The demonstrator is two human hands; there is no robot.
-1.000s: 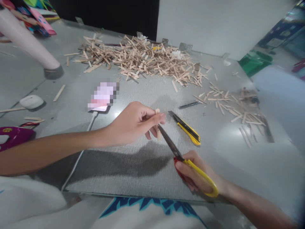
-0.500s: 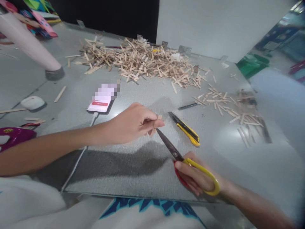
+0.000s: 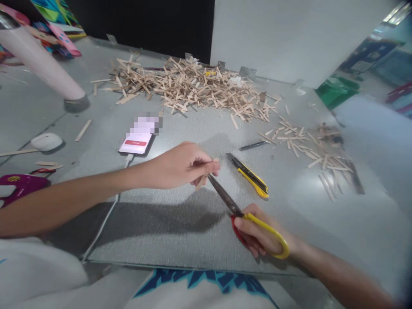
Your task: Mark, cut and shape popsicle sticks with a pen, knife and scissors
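My left hand (image 3: 191, 167) is closed in a pinch on a small wooden piece (image 3: 201, 183), mostly covered by the fingers. My right hand (image 3: 257, 229) grips a pair of scissors (image 3: 225, 195) by its yellow and red handles. The blades look closed, and their tips reach the wooden piece at my left fingertips. Just beyond the scissors lies a yellow and black utility knife (image 3: 249, 176). A thin dark pen-like tool (image 3: 253, 145) rests behind the knife.
A large heap of wooden sticks (image 3: 193, 86) spreads along the back, with a smaller scatter (image 3: 305, 146) to the right. On the left are a charging phone (image 3: 138, 135), a white mouse (image 3: 46, 141), a pink tumbler (image 3: 45, 60) and a purple device (image 3: 22, 186).
The scissors and my right hand have shifted slightly left. The wooden piece in my left fingers has turned and shows more below them. The view has tilted a little.
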